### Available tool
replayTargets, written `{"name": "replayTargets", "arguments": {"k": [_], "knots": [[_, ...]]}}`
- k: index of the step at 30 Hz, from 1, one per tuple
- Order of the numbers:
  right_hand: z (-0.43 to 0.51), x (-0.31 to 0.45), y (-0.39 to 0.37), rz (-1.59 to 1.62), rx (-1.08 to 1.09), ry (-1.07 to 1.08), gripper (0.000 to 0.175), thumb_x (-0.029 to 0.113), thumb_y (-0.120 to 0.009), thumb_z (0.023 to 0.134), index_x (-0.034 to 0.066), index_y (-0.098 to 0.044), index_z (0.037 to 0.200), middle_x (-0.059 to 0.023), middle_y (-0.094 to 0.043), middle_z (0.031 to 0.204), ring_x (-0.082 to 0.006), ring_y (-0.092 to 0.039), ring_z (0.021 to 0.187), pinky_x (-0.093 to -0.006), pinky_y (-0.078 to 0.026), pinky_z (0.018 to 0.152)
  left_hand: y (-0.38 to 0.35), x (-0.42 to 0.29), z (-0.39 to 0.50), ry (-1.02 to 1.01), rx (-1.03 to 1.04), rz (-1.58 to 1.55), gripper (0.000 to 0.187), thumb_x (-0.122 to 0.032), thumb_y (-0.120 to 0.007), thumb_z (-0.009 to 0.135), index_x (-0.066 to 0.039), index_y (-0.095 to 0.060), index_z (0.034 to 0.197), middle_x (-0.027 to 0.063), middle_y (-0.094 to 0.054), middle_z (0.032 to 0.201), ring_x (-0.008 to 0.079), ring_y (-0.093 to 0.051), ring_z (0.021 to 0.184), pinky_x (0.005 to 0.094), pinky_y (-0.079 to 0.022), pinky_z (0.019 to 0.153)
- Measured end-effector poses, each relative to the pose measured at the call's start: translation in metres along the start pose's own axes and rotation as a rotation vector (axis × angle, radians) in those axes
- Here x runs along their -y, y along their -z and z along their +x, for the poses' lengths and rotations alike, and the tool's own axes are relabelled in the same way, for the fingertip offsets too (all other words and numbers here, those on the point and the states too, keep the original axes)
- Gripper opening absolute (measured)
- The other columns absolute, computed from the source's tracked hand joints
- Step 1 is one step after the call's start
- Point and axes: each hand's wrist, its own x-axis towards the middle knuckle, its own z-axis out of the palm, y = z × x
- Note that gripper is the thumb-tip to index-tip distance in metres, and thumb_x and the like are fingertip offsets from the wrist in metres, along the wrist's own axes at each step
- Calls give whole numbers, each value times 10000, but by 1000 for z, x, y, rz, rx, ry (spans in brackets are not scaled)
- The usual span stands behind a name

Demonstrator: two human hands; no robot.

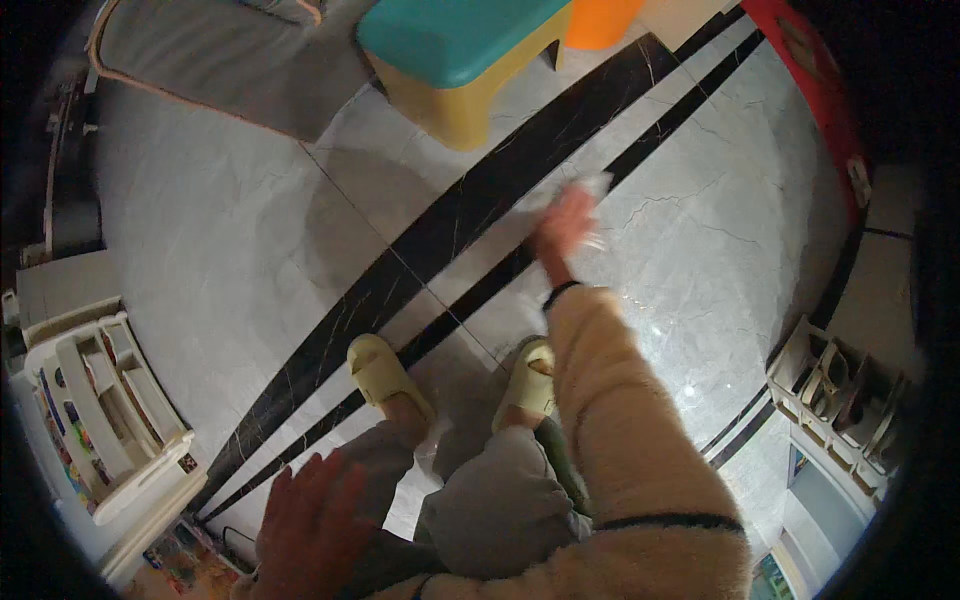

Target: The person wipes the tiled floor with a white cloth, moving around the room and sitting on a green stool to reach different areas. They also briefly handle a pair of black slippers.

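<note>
My right hand (564, 225) reaches out low over the tiled floor (675, 277), blurred by motion. A white, partly see-through sheet (600, 182), perhaps a tissue or wipe, shows at its fingers and below the palm. My left hand (315, 517) is held above my left thigh, back upward and fingers somewhat apart, with nothing visible in it. Beneath me are my feet in yellow slippers (382, 379), standing near a black stripe in the floor.
Ahead stands a stool with a teal seat (457, 37) and yellow legs, beside an orange object (600, 22). A grey mat (225, 75) lies front left. White shelving (112, 412) is at left, a rack (832, 397) at right, and a red object (817, 90) front right.
</note>
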Motion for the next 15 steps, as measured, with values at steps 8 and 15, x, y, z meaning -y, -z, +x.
{"name": "replayTargets", "arguments": {"k": [8, 15], "knots": [[-139, 166, 101, 1283, 248, 1188, 403, 182, -569, 876, 129, -591, 1275, -98, -536, 1370, -322, -474, 1292, -505, -363, 1086, 1, 12, 43, 253, 718, -54, 761, -210, -805, 729, -38, -498, 1404, 258, -483, 1414, 394, -543, 1264, 603, -377, 1082], [60, 21, 8, 673, -33, 431, 469, 212, -527, 920, 70, -501, 1366, -157, -531, 1352, -363, -511, 1239, -528, -418, 987, 1, 25, 8, 15, 134, -52, 706, -201, -771, 775, -39, -495, 1405, 243, -502, 1402, 393, -547, 1248, 572, -401, 1059]]}}
